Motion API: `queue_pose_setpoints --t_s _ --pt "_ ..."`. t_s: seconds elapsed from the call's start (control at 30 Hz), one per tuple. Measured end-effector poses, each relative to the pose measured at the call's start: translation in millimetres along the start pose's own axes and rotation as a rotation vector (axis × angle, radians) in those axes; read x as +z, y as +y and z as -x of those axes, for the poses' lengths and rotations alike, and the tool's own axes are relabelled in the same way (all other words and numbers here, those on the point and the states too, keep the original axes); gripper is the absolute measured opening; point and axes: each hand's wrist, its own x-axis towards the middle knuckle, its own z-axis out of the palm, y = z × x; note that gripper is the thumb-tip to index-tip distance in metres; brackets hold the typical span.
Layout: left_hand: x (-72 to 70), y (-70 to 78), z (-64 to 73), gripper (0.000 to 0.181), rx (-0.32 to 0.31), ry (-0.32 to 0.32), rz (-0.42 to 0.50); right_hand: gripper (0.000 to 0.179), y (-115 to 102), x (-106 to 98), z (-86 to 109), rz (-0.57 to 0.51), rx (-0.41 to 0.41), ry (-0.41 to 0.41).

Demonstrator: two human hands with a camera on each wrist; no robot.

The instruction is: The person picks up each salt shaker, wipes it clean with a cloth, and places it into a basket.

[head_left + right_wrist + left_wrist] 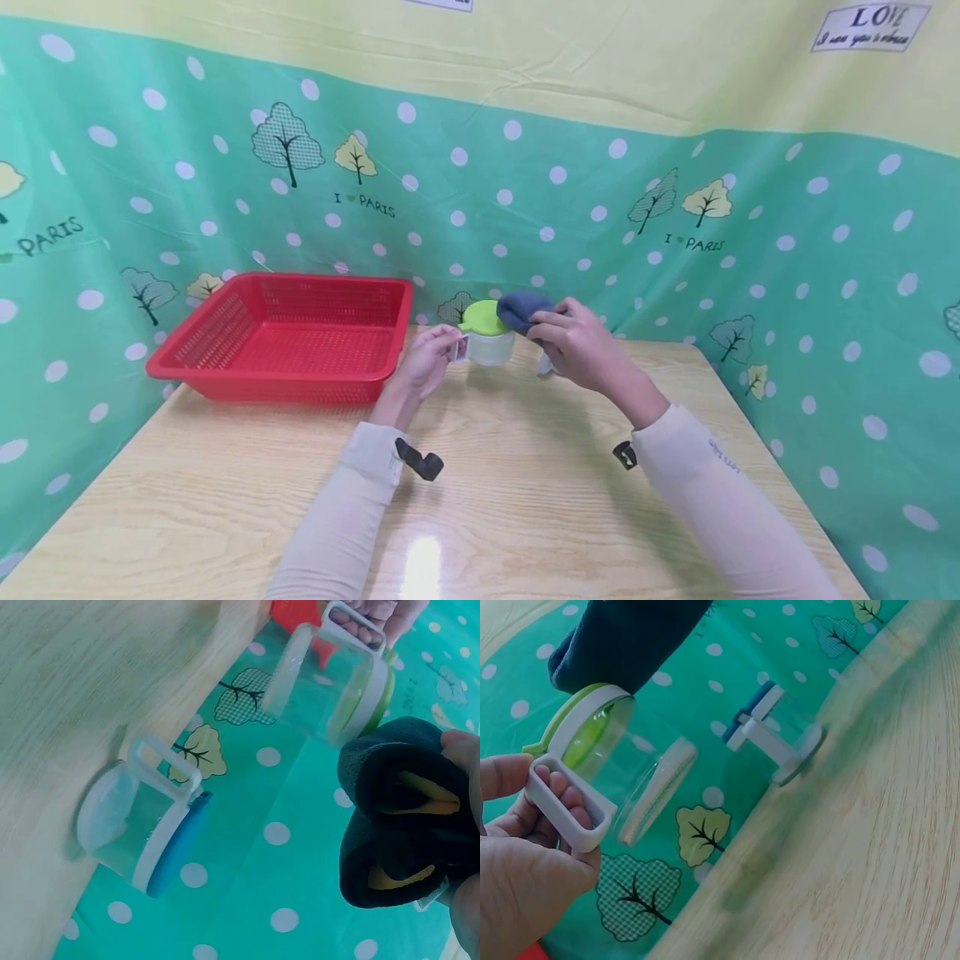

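Observation:
My left hand (429,358) grips the white handle (570,806) of a clear jar (491,348) with a green lid (480,317), held up off the table. In my right hand (581,346) is a folded dark blue cloth (522,311), its yellow inner side showing in the right wrist view. The cloth lies against or right beside the lid's edge; exact contact cannot be told. A second clear jar (135,821), with a blue lid (178,847) and white handle, stands on the table, mostly hidden behind my right hand in the head view.
A red plastic basket (300,350) with slotted walls sits at the table's back left. The light wooden table (510,500) ends at a green dotted curtain (480,192) at the back and sides.

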Motion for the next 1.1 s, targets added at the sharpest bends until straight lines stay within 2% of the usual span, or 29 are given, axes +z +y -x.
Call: queue_pose_setpoints --t_s 0.17,0.5,0.7,0.9,1.1 --pt "1.4 1.5 1.5 0.028 -0.009 -0.018 -0.02 0.02 7.6 4.3 2.5 -0.02 0.081 0.022" --pt "6.3 5.5 5.6 0.025 0.007 -0.096 -0.036 0.019 23.0 13.0 0.0 -0.037 0.132 0.051" --pt "7.3 5.1 5.3 0.024 0.007 -0.103 -0.037 0.021 22.1 14.1 -4.3 0.026 0.071 0.048" --pt "7.0 3.6 3.6 0.025 -0.002 -0.064 -0.026 0.019 11.9 13.3 -5.7 0.139 -0.014 0.032" --pt "5.8 2.7 2.9 0.025 0.003 -0.042 -0.049 0.02 0.3 11.6 -1.7 0.166 -0.083 0.059"
